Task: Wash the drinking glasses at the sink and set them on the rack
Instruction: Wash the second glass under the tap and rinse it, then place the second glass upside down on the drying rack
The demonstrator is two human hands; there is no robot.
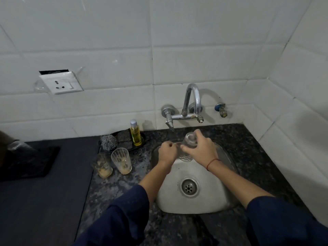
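White tiles back the dark granite counter (124, 183); over the far edge of its steel sink (218, 201) I see a clear ribbed glass (190, 139) tipped base-up just below the tap (193, 103). The right hand (200, 150) wraps it, fingers curled over the base. The left hand (167, 152) is curled against its left side, though I cannot tell whether it grips.

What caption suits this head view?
Right hand grips a clear glass over the sink, left hand alongside; two dirty glasses wait nearby.
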